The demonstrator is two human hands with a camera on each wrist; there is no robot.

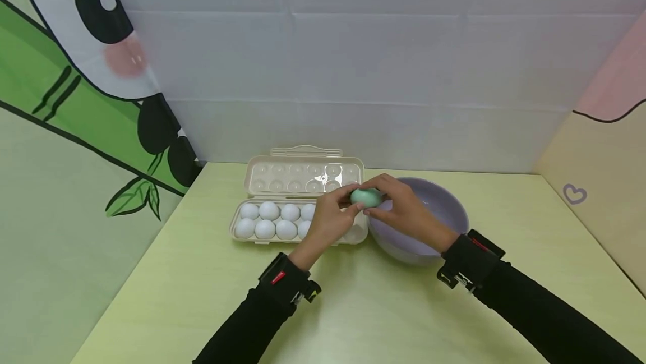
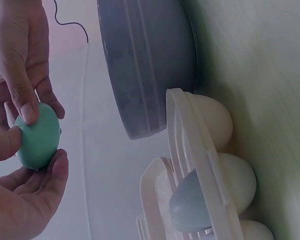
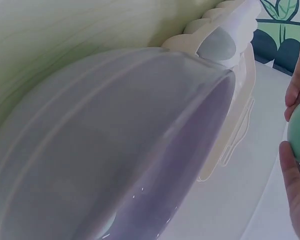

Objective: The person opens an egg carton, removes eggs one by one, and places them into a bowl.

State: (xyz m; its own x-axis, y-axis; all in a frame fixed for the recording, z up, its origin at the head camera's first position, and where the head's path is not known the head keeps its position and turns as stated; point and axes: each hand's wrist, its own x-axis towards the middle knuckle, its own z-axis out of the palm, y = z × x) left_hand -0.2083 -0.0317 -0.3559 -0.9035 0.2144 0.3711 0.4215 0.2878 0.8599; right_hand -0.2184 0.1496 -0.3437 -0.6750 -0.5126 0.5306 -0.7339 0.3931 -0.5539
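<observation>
A pale green egg (image 1: 367, 198) is held up between both hands, over the gap between the egg carton and the bowl. The left hand (image 1: 327, 219) pinches its left end, with thumb and fingers on opposite sides in the left wrist view. From the other end, the right hand (image 1: 406, 212) grips it with thumb and fingertips. Below and to the left, the open egg carton (image 1: 359, 169) holds two rows of white eggs (image 1: 264, 229); its right part is partly hidden by the left hand. A round lavender bowl (image 1: 451, 207) stands under the right hand.
Inside the bowl, a small pale green curved surface (image 3: 108, 226) shows at the lower edge of the right wrist view. The carton's lid leans back near the grey-white wall (image 1: 378, 72). Carton and bowl stand side by side on the light yellow-green table (image 1: 363, 319).
</observation>
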